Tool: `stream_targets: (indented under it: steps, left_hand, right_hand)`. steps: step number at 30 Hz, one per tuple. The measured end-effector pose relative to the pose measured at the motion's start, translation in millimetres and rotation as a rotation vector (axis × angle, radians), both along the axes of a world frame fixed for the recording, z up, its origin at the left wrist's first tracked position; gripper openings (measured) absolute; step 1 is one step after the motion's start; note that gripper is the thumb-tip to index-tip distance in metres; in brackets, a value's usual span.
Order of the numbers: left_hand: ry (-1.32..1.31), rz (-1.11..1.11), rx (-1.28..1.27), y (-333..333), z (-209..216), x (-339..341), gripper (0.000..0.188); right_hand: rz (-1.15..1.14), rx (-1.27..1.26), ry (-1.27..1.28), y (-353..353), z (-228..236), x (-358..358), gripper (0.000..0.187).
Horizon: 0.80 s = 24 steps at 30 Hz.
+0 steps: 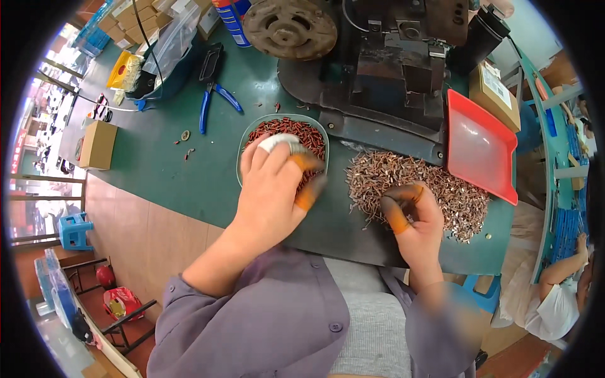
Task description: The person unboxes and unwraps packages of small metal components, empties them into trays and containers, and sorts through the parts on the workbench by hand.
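Note:
My left hand (271, 183) hovers over a pale green bowl (240, 165) of small dark red cylindrical pieces (296, 128). Orange, dark-stained covers sit on its thumb and index finger, which stand apart with nothing visible between them. Something white (279, 142), perhaps a wrap, shows at its other, bent fingers. My right hand (416, 217) is at the near edge of a heap of small copper-coloured pieces (403, 170). Its thumb and index finger, also in orange covers, are closed in a pinch. Whatever lies between those tips is too small to make out.
Behind the heap stands a dark metal machine (397, 75) with a round wheel (290, 28). A red tray (482, 145) lies at right. Blue-handled pliers (211, 94), a spray can (233, 22) and a small cardboard box (98, 145) are at left. Another person (554, 309) sits far right.

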<state>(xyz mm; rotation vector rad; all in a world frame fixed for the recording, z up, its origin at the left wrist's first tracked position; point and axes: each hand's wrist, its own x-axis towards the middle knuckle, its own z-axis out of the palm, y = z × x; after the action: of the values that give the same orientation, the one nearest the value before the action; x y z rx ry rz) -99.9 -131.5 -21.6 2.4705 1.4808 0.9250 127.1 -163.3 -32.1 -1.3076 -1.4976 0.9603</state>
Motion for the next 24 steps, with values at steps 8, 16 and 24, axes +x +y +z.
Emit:
stream_targets:
  steps: [8, 16, 24]
  left_hand:
    - [0.154, -0.025, -0.009, -18.3, -21.3, -12.7, 0.023]
    - [0.013, -0.250, 0.013, -26.3, -25.6, 1.6, 0.019]
    - [0.041, -0.310, -0.144, -19.9, -13.7, 18.0, 0.025]
  right_hand:
    - [-0.014, 0.122, -0.125, 1.7, 1.0, -5.3, 0.010]
    - [-0.052, 0.122, -0.115, -0.1, -5.1, -0.7, 0.011]
    - [-0.067, 0.144, -0.116, 1.6, -8.6, -2.1, 0.012]
